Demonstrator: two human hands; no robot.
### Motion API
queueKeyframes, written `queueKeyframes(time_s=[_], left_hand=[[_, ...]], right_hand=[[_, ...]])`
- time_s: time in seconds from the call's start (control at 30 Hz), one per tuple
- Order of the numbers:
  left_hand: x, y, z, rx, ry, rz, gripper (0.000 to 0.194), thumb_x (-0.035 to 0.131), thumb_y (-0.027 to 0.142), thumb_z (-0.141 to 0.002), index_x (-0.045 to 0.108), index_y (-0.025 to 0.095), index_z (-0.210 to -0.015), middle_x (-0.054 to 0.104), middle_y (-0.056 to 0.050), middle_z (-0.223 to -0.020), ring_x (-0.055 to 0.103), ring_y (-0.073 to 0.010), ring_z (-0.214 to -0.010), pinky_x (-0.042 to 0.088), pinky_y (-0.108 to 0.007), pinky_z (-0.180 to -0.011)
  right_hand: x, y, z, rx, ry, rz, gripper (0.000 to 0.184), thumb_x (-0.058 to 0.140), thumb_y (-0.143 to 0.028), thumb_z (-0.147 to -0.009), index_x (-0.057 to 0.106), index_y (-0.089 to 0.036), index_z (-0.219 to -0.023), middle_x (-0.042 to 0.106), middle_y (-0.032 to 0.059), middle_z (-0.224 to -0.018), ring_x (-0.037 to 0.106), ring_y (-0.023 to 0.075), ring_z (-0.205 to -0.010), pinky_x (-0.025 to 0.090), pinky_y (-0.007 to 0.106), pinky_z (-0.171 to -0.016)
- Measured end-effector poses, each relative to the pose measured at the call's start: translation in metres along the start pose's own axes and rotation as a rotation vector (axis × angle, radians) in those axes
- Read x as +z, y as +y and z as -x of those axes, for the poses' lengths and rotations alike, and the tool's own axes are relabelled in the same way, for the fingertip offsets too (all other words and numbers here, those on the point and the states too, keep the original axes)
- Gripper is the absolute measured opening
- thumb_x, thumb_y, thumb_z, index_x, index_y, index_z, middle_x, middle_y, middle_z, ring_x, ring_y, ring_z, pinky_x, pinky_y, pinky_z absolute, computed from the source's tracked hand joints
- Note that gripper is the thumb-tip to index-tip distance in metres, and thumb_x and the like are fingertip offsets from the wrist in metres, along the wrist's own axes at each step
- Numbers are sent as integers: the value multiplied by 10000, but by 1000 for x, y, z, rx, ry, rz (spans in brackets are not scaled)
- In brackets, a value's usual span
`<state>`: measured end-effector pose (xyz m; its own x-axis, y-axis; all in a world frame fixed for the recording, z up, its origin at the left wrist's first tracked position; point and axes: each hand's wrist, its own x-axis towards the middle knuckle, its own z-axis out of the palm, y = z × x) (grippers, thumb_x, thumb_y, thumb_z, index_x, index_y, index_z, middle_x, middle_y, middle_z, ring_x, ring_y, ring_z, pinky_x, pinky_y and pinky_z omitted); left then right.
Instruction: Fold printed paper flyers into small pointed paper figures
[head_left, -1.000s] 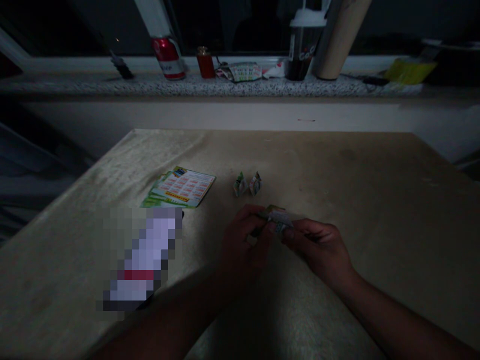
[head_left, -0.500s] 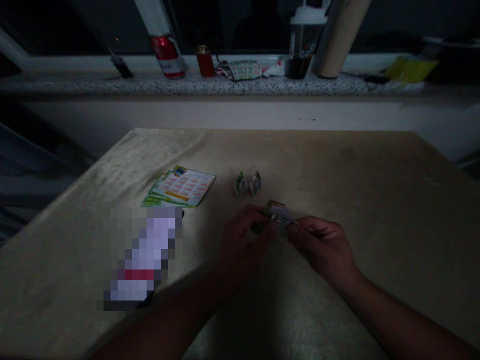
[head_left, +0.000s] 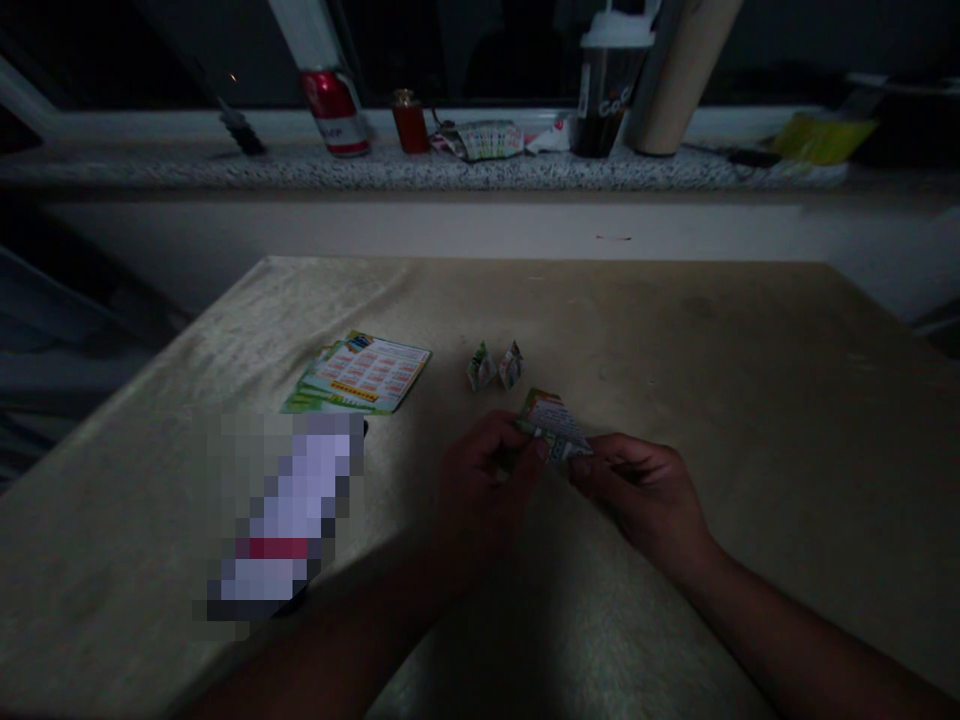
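Note:
A small printed, folded piece of paper (head_left: 553,420) is held between both hands above the table. My left hand (head_left: 487,465) pinches its left edge between thumb and fingers. At its lower right corner, the thumb and fingertips of my right hand (head_left: 637,485) are closed on the same paper. Just beyond the hands stand two small folded paper pieces, one on the left (head_left: 481,367) and one on the right (head_left: 511,366), side by side. Left of these lies a fanned stack of printed green and white sheets (head_left: 375,370).
A pixelated oblong object (head_left: 292,510) lies on the beige table (head_left: 712,350) to the left. On the granite windowsill (head_left: 285,175) are a red can (head_left: 334,115), a small orange-red bottle (head_left: 409,122), a lidded cup (head_left: 604,90), a tall tan cylinder (head_left: 679,80) and a yellow packet (head_left: 825,138).
The paper in my hands has turned and shows more of its printed face, now with a pointed shape. Both hands have shifted only slightly; the other things stay put.

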<state>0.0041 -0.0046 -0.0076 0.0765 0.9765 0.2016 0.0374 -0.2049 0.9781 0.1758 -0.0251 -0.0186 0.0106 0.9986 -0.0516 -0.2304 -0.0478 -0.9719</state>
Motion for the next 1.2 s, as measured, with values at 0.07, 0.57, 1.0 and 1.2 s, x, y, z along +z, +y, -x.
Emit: queueKeyframes(time_s=[0.07,0.57,1.0,1.2], left_hand=[[0,-1,0,-4,7,-8,194,663,204,-848,569,197,-678,604,-5,-768,579,-155,-727,450,-281,-649],[0,-3,2,26,-9,-29,197,639,210,-871,553,203,-694,631,-19,-810,590,-160,-738,462,-289,-660],[2,2,2,3,10,-28,207,647,240,-861,553,208,-679,644,-33,-811,606,-176,-741,490,-305,-658],[3,1,3,43,19,-66,211,646,238,-876,554,212,-688,638,-24,-795,594,-163,-700,472,-298,-625]], right_hand=[[-1,1,1,7,3,-1,70,858,-258,-743,807,-211,-740,694,-5,-607,540,88,-527,403,207,-492],[0,-2,1,34,6,-5,180,854,-328,-756,769,-186,-683,652,-7,-563,500,82,-498,369,210,-467],[0,-1,1,42,10,-24,194,857,-346,-754,769,-192,-677,661,3,-568,525,113,-518,385,245,-491],[0,2,2,50,28,-57,206,856,-338,-757,757,-191,-652,656,-5,-557,526,111,-517,376,245,-500]])
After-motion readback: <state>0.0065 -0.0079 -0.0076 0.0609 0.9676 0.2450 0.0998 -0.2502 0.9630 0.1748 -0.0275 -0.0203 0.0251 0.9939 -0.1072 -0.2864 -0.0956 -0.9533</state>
